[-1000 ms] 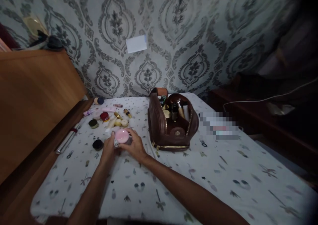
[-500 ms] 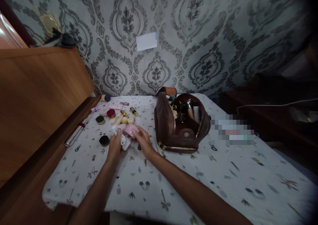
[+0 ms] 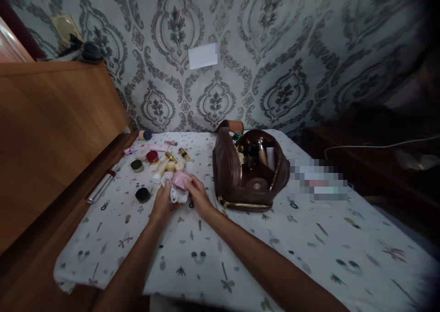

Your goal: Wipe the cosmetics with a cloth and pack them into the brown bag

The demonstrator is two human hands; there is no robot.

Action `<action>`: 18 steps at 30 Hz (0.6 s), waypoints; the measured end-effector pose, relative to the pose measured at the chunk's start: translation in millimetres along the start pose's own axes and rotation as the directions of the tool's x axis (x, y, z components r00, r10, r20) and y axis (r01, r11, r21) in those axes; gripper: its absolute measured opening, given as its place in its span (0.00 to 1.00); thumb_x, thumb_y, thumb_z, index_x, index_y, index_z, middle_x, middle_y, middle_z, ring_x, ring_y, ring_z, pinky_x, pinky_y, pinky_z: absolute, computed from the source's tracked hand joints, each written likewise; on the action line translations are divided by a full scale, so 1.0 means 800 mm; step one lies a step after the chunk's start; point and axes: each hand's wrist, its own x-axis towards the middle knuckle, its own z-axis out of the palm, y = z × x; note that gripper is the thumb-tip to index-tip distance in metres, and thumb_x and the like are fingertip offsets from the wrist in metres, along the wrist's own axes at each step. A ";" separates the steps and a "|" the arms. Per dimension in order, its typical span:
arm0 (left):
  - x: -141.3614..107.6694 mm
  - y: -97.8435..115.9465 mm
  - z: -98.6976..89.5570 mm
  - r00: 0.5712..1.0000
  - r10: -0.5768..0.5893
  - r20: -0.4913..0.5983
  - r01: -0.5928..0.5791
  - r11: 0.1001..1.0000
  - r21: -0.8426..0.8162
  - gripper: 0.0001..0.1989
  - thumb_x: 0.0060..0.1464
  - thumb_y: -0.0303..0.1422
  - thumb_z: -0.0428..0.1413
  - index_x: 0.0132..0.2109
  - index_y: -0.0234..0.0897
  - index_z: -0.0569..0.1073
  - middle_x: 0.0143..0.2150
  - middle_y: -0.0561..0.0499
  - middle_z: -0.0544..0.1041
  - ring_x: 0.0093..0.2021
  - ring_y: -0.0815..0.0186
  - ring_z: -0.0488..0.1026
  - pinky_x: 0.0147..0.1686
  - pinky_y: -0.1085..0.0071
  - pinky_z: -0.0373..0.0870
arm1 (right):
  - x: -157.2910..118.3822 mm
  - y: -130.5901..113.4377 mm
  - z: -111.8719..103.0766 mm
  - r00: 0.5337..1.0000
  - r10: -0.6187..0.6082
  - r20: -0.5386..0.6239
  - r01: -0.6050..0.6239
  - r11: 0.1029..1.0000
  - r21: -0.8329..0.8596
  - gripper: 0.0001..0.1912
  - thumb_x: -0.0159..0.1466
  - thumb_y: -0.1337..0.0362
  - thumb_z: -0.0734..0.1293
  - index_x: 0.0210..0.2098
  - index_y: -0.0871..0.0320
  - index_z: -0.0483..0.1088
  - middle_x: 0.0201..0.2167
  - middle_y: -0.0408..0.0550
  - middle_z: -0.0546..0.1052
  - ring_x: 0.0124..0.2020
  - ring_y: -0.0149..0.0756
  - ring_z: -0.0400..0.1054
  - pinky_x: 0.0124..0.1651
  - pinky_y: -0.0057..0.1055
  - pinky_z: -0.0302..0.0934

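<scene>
My left hand [image 3: 162, 204] grips a crumpled white cloth [image 3: 178, 195], which lies against a pink container [image 3: 179, 180]. The fingers of my right hand [image 3: 200, 196] are closed on the container's right side. Just beyond my hands lie a cream tube [image 3: 160, 170] and small yellowish round items [image 3: 170, 166]. To their left are a black jar [image 3: 142, 194], a dark green round container [image 3: 136, 165] and a red-lidded jar [image 3: 152, 157]. Two gold-and-black tubes [image 3: 184, 154] lie farther back. A brown bag [image 3: 227, 174] stands unzipped to the right, with bottles and cosmetics inside.
The patterned white cloth surface [image 3: 199, 257] meets the papered wall [image 3: 213, 101]. A wooden panel [image 3: 51, 133] rises at left, beside a silver tube with a red band [image 3: 100, 186]. At right are a blurred-out item [image 3: 321, 181] and a white cable [image 3: 378, 146].
The white cloth has shifted right, against and under the pink container, and the container is turned a little. My left hand has moved slightly right.
</scene>
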 end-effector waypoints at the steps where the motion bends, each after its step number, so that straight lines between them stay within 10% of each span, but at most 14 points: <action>1: -0.001 0.000 0.000 1.000 -0.002 -0.005 0.002 1.000 0.001 0.30 0.45 0.58 0.62 0.41 0.34 0.73 0.26 0.53 0.75 0.21 0.69 0.70 0.18 0.74 0.66 | -0.001 0.000 -0.001 1.000 -0.015 0.011 0.015 1.000 -0.011 0.27 0.55 0.44 0.71 0.45 0.55 0.72 0.41 0.46 0.79 0.42 0.38 0.72 0.45 0.32 0.68; 7: -0.003 0.002 -0.001 0.996 -0.010 -0.084 0.008 1.000 -0.021 0.24 0.48 0.48 0.64 0.46 0.36 0.74 0.36 0.51 0.78 0.26 0.68 0.73 0.19 0.74 0.71 | 0.000 -0.018 -0.010 0.992 -0.090 0.087 0.113 0.945 -0.306 0.25 0.57 0.55 0.73 0.51 0.58 0.69 0.46 0.48 0.77 0.46 0.38 0.71 0.48 0.32 0.66; 18: -0.021 0.013 0.010 0.999 0.000 0.034 -0.003 0.995 0.102 0.17 0.41 0.43 0.69 0.35 0.38 0.76 0.33 0.50 0.78 0.26 0.67 0.73 0.23 0.73 0.74 | -0.008 -0.095 -0.043 0.898 -0.135 0.420 0.422 0.537 -0.730 0.29 0.55 0.63 0.76 0.56 0.53 0.70 0.49 0.50 0.74 0.53 0.45 0.67 0.56 0.38 0.62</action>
